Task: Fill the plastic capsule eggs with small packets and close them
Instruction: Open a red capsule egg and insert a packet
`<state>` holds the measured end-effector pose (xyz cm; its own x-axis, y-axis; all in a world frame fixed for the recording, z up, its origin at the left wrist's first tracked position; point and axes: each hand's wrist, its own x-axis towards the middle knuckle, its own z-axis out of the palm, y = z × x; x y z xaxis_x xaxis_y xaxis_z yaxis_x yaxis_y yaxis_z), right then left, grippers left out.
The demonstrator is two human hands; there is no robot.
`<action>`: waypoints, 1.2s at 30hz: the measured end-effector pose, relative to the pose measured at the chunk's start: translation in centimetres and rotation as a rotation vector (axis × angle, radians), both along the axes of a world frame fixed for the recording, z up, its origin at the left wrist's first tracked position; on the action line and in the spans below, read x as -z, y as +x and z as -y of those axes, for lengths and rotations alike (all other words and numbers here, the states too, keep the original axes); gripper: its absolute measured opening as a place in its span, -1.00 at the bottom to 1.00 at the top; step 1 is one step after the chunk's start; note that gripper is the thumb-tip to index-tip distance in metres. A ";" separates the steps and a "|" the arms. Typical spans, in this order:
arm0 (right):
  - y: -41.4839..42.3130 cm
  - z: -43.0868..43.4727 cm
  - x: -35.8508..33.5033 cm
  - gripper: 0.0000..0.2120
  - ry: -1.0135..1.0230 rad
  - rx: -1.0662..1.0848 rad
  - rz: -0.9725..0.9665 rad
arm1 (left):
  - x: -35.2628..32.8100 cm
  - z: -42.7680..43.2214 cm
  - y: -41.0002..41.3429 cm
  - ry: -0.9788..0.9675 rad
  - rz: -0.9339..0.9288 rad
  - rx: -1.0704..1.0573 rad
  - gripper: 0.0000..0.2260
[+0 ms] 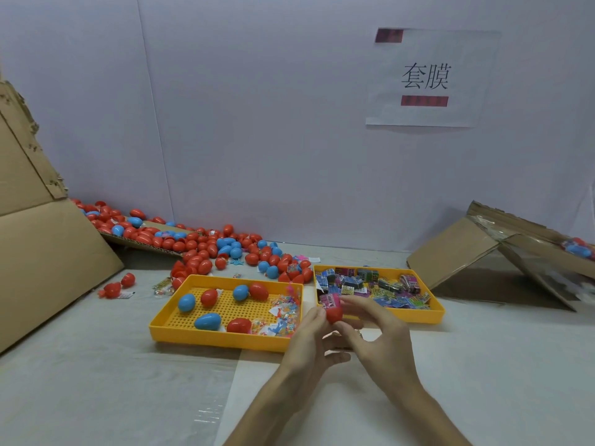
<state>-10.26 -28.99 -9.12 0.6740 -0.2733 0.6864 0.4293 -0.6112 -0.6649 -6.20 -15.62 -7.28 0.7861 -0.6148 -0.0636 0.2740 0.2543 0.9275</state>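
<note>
Both hands are meeting just off the right front corner of the perforated yellow tray (219,341), and the red egg (334,313) is sitting right between them. The left hand (307,339) is pinching it with curled fingertips from one side, and the right hand (381,336) is clamping thumb and forefinger on it from the other. Its long axis is looking roughly upright. Can't tell if it's a whole shell or just a half, honestly. A pink packet (331,300) is showing directly above it.

Inside that tray, six glossy loose eggs (207,321), three blue and three red, are lying on the gridded floor, with crinkly clear packets (283,317) bunching at its right end. Right of it, a second yellow tray (418,317) is holding printed packets (386,294), partly blocked by the hands. Behind it, a heap of eggs (206,249) is spilling across the table. A cardboard sheet (48,252) is leaning to its left.
</note>
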 end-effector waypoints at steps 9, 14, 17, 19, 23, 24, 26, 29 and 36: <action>-0.1 -0.1 -0.2 -0.55 -0.165 0.038 0.052 | 0.4 0.1 0.1 -0.016 0.044 -0.026 -0.69; -0.2 0.0 -0.2 -0.59 -0.040 0.012 0.010 | 0.4 -0.1 0.3 -0.045 0.010 -0.008 -0.65; -0.2 0.0 -0.2 -0.64 -0.040 -0.009 -0.016 | 0.4 -0.1 0.4 -0.022 0.002 0.003 -0.66; -0.3 0.0 -0.2 -0.62 -0.029 -0.007 -0.022 | 0.5 -0.1 0.4 -0.023 0.000 0.021 -0.66; -0.3 0.0 -0.1 -0.63 -0.019 0.008 -0.027 | 0.6 -0.1 0.4 -0.017 -0.005 0.051 -0.64; -0.3 0.0 -0.1 -0.64 -0.020 0.010 -0.031 | 0.6 -0.2 0.4 -0.010 -0.007 0.062 -0.62; -0.3 0.1 -0.2 -0.66 -0.019 0.020 -0.034 | 0.5 -0.2 0.4 0.009 -0.010 0.089 -0.60; -0.4 0.2 -0.2 -0.73 -0.034 0.051 -0.023 | 0.5 -0.4 0.3 0.020 -0.008 0.126 -0.60; -0.4 0.2 -0.2 -0.75 -0.042 0.071 -0.023 | 0.4 -0.4 0.2 0.022 -0.032 0.138 -0.60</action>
